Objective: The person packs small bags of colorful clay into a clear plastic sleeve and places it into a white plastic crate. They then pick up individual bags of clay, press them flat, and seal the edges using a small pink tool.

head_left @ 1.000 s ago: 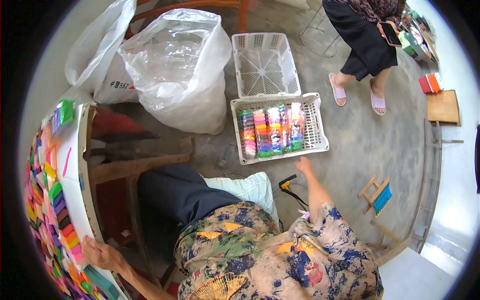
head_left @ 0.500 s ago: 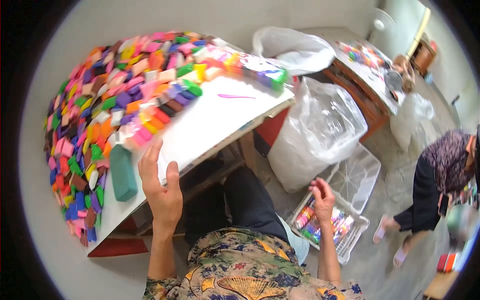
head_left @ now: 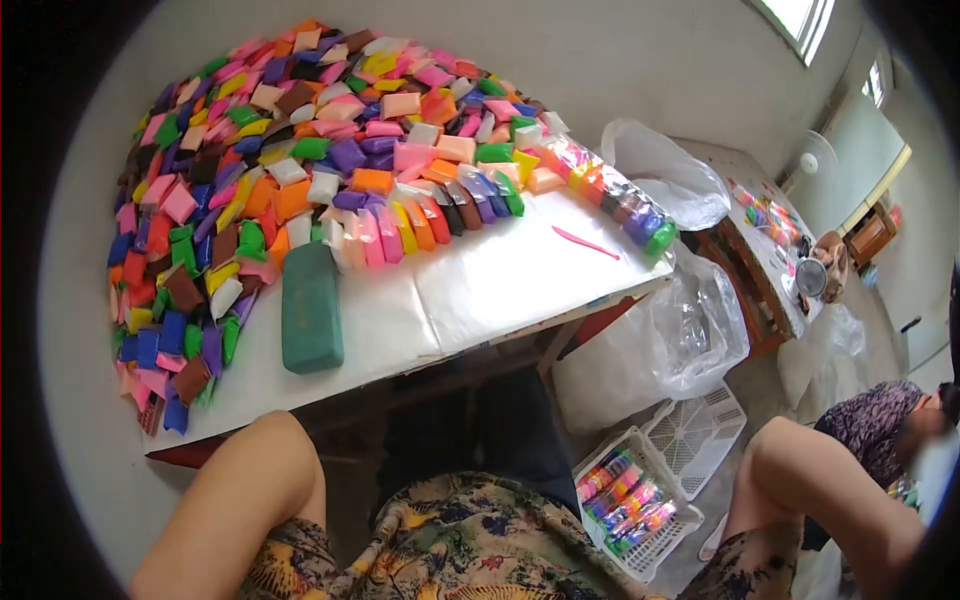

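Note:
Neither of my hands shows; only my bent left arm (head_left: 245, 490) and bent right arm (head_left: 825, 490) appear at the lower edges. A dark green oblong case (head_left: 312, 310) lies on the white tabletop (head_left: 430, 305), nearest my left arm. Beside it, small wrapped packets in many colours stand in a curved row (head_left: 425, 222). Behind them spreads a large heap of similar packets (head_left: 290, 130). A clear bag of stacked coloured packets (head_left: 610, 195) lies at the table's right end, near a thin pink plastic tool (head_left: 585, 242).
Right of the table stands a big clear plastic bag (head_left: 650, 345). Below it, a white basket (head_left: 690, 525) holds several filled packs, next to another white basket (head_left: 700, 440). A second table (head_left: 725, 165) is farther back. At the right edge a person (head_left: 870, 420) bends forward.
Both hands have left the view, and my arms are now bent with elbows raised. The view has shifted, so the table sits farther right. The person at right is now partly hidden.

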The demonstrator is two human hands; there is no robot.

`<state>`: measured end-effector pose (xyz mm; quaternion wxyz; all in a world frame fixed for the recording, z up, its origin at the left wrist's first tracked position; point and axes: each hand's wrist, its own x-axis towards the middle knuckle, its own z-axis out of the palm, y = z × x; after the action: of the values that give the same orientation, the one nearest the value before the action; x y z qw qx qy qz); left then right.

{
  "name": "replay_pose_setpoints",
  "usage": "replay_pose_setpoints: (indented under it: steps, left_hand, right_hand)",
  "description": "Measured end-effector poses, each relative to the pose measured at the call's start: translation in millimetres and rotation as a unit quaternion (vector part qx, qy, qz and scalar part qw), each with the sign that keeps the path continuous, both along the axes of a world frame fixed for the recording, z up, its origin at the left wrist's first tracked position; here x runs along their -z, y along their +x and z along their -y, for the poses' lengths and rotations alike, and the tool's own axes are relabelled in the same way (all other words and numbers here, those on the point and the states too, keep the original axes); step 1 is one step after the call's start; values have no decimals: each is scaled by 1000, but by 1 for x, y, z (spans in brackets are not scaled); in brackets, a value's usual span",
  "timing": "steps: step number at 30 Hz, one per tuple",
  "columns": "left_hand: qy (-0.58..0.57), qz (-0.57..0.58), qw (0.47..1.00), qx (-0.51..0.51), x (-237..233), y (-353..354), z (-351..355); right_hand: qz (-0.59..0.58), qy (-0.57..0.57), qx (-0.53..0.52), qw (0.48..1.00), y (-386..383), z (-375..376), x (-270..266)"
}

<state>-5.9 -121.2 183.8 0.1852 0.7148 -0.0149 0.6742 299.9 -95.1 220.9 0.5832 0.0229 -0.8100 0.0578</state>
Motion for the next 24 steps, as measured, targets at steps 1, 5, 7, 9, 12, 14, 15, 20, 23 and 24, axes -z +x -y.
replay_pose_setpoints:
  steps: [1, 5, 7, 9, 12, 14, 15, 20, 23, 24]
  left_hand:
    - [2, 4, 1000, -3, 0, -2, 2]
    - [8, 17, 1000, -15, 0, -8, 3]
    - [11, 26, 999, -28, 3, -13, 4]
    - [12, 33, 998, -47, 8, -17, 3]
    - [15, 47, 996, -73, 16, -22, 1]
    - [12, 52, 994, -91, 18, -26, -1]
    - [10, 55, 993, -99, 19, -28, -2]
    - [13, 73, 988, -134, 27, -32, -6]
    - [8, 80, 985, -153, 30, -34, -9]
    - [8, 84, 984, -159, 30, -35, -10]
  right_hand:
    - [10, 3, -5, 1000, -8, 0, -4]
    - [32, 9, -13, 999, -31, -3, -12]
    - [39, 13, -12, 999, -41, -8, -11]
    - [40, 21, -7, 999, -48, -14, -9]
    - [41, 27, 2, 999, -58, -21, -8]
    - [42, 31, 5, 999, -63, -27, -10]
    - [43, 31, 8, 999, -66, -31, -9]
    - [47, 41, 7, 998, -79, -43, -8]
    - [48, 43, 2, 998, -87, -49, -8]
    - [49, 44, 3, 998, -88, -51, -7]
